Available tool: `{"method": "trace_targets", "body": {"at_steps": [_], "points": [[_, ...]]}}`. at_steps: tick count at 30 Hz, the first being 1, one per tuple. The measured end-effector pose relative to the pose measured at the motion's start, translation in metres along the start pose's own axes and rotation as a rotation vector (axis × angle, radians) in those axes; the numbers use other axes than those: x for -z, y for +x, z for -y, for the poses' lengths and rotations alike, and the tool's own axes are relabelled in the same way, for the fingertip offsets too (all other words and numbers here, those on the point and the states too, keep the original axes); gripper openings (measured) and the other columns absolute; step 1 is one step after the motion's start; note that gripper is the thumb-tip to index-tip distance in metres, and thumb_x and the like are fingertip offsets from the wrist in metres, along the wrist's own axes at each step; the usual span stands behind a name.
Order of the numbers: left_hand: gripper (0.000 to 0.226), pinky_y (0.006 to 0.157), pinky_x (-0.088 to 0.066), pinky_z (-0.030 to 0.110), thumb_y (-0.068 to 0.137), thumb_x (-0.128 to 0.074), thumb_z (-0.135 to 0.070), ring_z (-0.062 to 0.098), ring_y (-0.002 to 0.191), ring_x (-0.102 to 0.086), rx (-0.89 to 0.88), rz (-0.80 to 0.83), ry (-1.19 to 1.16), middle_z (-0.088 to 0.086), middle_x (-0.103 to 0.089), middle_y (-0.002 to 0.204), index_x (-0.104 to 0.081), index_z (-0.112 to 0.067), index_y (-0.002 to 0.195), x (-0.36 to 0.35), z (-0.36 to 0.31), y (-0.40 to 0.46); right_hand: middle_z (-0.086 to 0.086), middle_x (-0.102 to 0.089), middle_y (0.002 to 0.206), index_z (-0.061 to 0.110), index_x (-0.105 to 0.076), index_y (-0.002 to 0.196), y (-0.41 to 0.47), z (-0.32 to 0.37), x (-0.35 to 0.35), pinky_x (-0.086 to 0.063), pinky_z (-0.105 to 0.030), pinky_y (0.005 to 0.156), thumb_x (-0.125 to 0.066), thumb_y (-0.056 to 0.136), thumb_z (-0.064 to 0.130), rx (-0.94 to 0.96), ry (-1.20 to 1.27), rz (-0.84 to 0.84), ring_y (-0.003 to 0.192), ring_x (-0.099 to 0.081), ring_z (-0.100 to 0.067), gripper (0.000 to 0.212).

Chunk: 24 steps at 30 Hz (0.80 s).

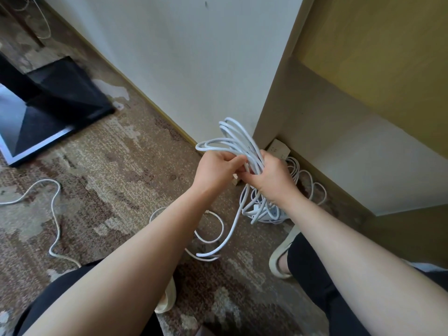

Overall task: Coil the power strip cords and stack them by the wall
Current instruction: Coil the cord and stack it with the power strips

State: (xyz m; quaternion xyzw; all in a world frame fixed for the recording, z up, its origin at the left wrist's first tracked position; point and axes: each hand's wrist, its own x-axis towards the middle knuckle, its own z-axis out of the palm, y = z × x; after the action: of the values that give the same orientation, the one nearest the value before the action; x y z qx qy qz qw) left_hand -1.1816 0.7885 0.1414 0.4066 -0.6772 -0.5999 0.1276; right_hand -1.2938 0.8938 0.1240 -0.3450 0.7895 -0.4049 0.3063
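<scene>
I hold a bundle of white cord loops (230, 139) up in front of the white wall (184, 69). My right hand (271, 180) grips the loops around their middle. My left hand (218, 168) pinches a strand right beside it. The cord's loose tail (232, 224) hangs down from the bundle and curls on the carpet. A coiled white cord with its power strip (269, 212) lies on the floor below my right wrist. Another white power strip (278, 147) sits in the corner by the wall, its cord (312, 187) piled next to it.
A further loose white cord (54, 209) snakes over the patterned carpet at left. A black stand base (55, 110) sits at far left. A yellow-beige cabinet (363, 81) fills the right side. My feet in light slippers (281, 253) rest on the carpet.
</scene>
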Motion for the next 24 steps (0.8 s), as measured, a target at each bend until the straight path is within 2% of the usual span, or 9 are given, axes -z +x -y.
{"method": "trace_targets", "body": {"at_steps": [3, 9, 12, 14, 16, 18, 20, 22, 24], "points": [[0.026, 0.063, -0.053, 0.031, 0.086, -0.067, -0.035, 0.005, 0.055, -0.060, -0.045, -0.032, 0.103, -0.010, -0.071, 0.063, -0.076, -0.023, 0.064, 0.002, -0.001, 0.003, 0.001, -0.073, 0.084, 0.026, -0.068, 0.100, 0.002, -0.001, 0.001, -0.059, -0.045, 0.078, -0.075, 0.085, 0.022, -0.018, 0.017, 0.032, 0.080, -0.070, -0.016, 0.017], [0.027, 0.059, -0.050, 0.027, 0.090, -0.062, -0.040, 0.008, 0.067, -0.067, 0.009, 0.050, 0.035, -0.006, -0.075, 0.080, -0.076, -0.018, 0.081, 0.011, 0.010, 0.001, 0.001, -0.072, 0.080, 0.027, -0.065, 0.101, 0.012, -0.002, 0.007, -0.060, -0.045, 0.075, -0.075, 0.087, 0.026, -0.020, 0.052, 0.012, 0.073, -0.070, -0.016, 0.017], [0.023, 0.077, -0.053, 0.036, 0.094, -0.056, -0.027, 0.016, 0.085, -0.068, 0.036, 0.135, 0.136, 0.000, -0.074, 0.097, -0.075, -0.015, 0.098, 0.018, 0.027, -0.005, 0.001, -0.068, 0.065, 0.028, -0.062, 0.098, 0.018, 0.000, 0.013, -0.060, -0.047, 0.068, -0.073, 0.087, 0.026, 0.007, 0.054, -0.009, 0.064, -0.069, -0.023, 0.016], [0.030, 0.097, -0.045, 0.032, 0.093, -0.053, -0.013, 0.014, 0.108, -0.061, 0.069, 0.322, 0.218, 0.002, -0.067, 0.120, -0.067, -0.013, 0.120, 0.017, 0.041, -0.013, 0.002, -0.065, 0.058, 0.030, -0.059, 0.096, 0.020, 0.004, 0.015, -0.058, -0.046, 0.061, -0.070, 0.088, 0.023, 0.032, 0.091, -0.027, 0.055, -0.066, -0.022, 0.015], [0.039, 0.105, -0.039, 0.029, 0.093, -0.054, -0.011, 0.014, 0.119, -0.055, 0.147, 0.541, 0.209, 0.002, -0.061, 0.130, -0.057, -0.012, 0.132, 0.009, 0.055, -0.024, 0.004, -0.061, 0.054, 0.031, -0.056, 0.093, 0.022, 0.009, 0.015, -0.056, -0.039, 0.054, -0.069, 0.088, 0.022, 0.064, 0.122, -0.064, 0.048, -0.061, -0.015, 0.016], [0.039, 0.103, -0.039, 0.023, 0.096, -0.055, -0.017, 0.014, 0.118, -0.056, 0.212, 0.669, 0.189, 0.001, -0.062, 0.125, -0.053, -0.011, 0.134, 0.001, 0.067, -0.034, 0.006, -0.058, 0.052, 0.032, -0.056, 0.093, 0.023, 0.013, 0.016, -0.051, -0.031, 0.049, -0.068, 0.087, 0.023, 0.097, 0.152, -0.108, 0.044, -0.056, -0.013, 0.016], [0.026, 0.083, -0.045, 0.011, 0.099, -0.052, -0.025, 0.013, 0.098, -0.063, 0.191, 0.670, 0.253, 0.001, -0.068, 0.101, -0.060, -0.009, 0.118, -0.001, 0.079, -0.039, 0.010, -0.057, 0.052, 0.033, -0.056, 0.093, 0.023, 0.016, 0.020, -0.047, -0.026, 0.047, -0.069, 0.086, 0.024, 0.122, 0.162, -0.139, 0.043, -0.053, -0.012, 0.017], [0.033, 0.068, -0.044, 0.018, 0.099, -0.049, -0.034, 0.012, 0.074, -0.059, 0.127, 0.620, 0.414, -0.002, -0.065, 0.079, -0.065, -0.005, 0.101, 0.007, 0.087, -0.038, 0.014, -0.059, 0.054, 0.035, -0.056, 0.092, 0.023, 0.016, 0.026, -0.046, -0.025, 0.046, -0.070, 0.086, 0.024, 0.140, 0.149, -0.157, 0.043, -0.051, -0.010, 0.018], [0.036, 0.065, -0.042, 0.027, 0.098, -0.049, -0.038, 0.013, 0.066, -0.053, 0.103, 0.591, 0.509, -0.003, -0.060, 0.072, -0.068, -0.008, 0.099, 0.020, 0.093, -0.036, 0.018, -0.061, 0.057, 0.038, -0.057, 0.093, 0.024, 0.014, 0.033, -0.044, -0.023, 0.046, -0.071, 0.087, 0.025, 0.153, 0.138, -0.171, 0.044, -0.052, -0.005, 0.019]]}}
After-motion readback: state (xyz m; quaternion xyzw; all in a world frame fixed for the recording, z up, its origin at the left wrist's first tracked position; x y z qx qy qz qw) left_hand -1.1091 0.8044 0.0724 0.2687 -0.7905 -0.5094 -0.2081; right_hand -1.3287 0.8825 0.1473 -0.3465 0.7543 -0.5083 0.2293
